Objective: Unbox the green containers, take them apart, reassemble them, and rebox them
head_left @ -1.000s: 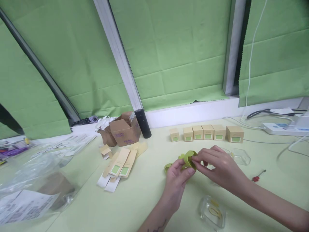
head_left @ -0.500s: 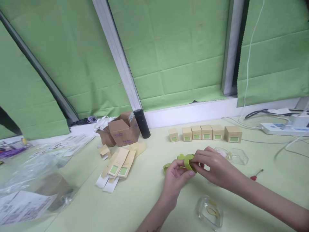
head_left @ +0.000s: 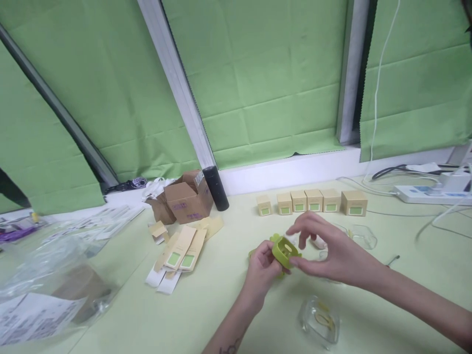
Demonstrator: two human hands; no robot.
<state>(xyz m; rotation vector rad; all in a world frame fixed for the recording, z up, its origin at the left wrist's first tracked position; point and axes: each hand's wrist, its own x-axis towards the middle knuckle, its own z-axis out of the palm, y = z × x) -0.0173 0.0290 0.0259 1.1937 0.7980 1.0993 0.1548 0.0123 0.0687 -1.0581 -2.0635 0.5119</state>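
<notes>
My left hand [head_left: 261, 275] pinches a small hollow olive-green case [head_left: 280, 254], whose open side with a slot inside faces me. Just right of it is my right hand [head_left: 334, 253], its fingers spread and raised; the thumb tip is at the case's edge, and I cannot tell if it touches. Behind the case, more green material [head_left: 275, 237] shows, partly hidden by the hand. Below my right hand lies a clear plastic shell [head_left: 319, 322] with a yellowish loop in it. Another clear shell [head_left: 364, 237] lies beyond the right hand, partly covered.
Small kraft boxes [head_left: 314, 200] stand in a row at the back. Flattened cartons [head_left: 180, 250], a brown cardboard box [head_left: 189, 201] and a black bottle [head_left: 216, 188] are to the left. A screwdriver [head_left: 394, 260] and a power strip [head_left: 416, 194] are at right.
My right hand has let go of the green case and spread its fingers, moving slightly right. In my left hand the case has turned, so its hollow inside shows.
</notes>
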